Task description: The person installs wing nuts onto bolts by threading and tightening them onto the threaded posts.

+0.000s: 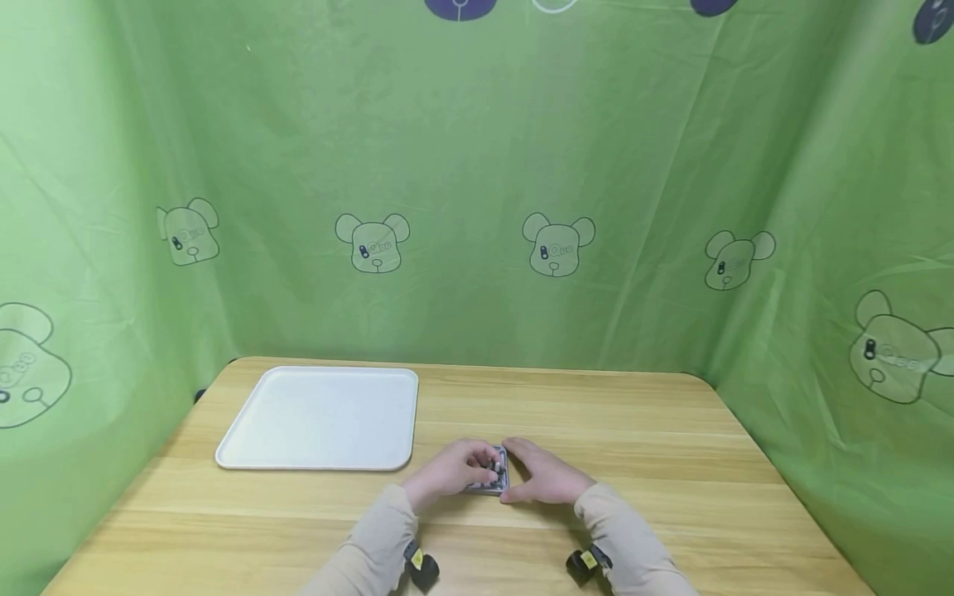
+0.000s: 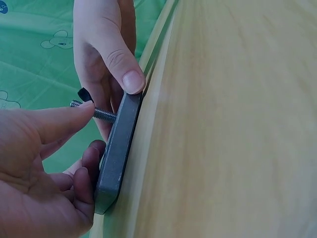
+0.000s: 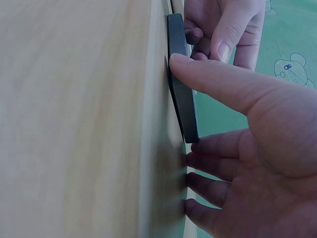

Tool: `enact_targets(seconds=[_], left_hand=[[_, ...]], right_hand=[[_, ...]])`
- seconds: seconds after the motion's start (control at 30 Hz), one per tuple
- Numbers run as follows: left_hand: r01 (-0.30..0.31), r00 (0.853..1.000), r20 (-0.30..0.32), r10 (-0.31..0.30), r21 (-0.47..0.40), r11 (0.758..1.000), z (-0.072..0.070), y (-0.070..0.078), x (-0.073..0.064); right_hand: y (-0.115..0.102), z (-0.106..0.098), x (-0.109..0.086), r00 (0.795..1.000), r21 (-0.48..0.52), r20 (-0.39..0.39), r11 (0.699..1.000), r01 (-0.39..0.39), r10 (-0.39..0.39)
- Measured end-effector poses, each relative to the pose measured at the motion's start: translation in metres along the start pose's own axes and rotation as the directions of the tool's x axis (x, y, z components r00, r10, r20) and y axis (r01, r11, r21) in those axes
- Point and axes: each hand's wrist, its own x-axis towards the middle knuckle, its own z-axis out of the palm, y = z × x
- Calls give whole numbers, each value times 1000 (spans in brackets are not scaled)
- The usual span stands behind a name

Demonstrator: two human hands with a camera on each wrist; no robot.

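A small, flat dark-grey case [image 1: 506,478] lies on the table, its side wall [image 2: 121,148] showing in the left wrist view. My left hand [image 1: 455,470] is over the left part of the case. Its thumb and index finger pinch a threaded metal bolt [image 2: 105,115] that sticks up from the top of the case; the other fingers curl at the side. The right hand [image 1: 547,474] holds the right end of the case, thumb on the near side and index finger at the far corner. A small black piece [image 2: 85,94] shows behind the bolt. Fingers hide much of the inside.
A white rectangular tray [image 1: 320,418] lies at the back left of the wooden table [image 1: 633,422]. Green curtain [image 1: 462,314] printed with bear heads surrounds the table at the back and sides. A black wrist camera [image 1: 423,571] sits on the left sleeve.
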Motion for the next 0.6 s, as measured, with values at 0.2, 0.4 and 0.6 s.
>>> enact_targets(seconds=[0.2,0.4,0.6], left_hand=[[35,999,-34,-36,-49,998,1,1,-2],[99,991,-75,-106,-95,991,1,0,-3],[98,992,-67,-103,-67,993,0,0,-2]], right_hand=[[-1,-1,-1,1000,5,1,1000,3,-3],[0,0,1,1000,13,-1,1000,-9,9],[1,1,1,1000,4,-4,1000,-9,9]])
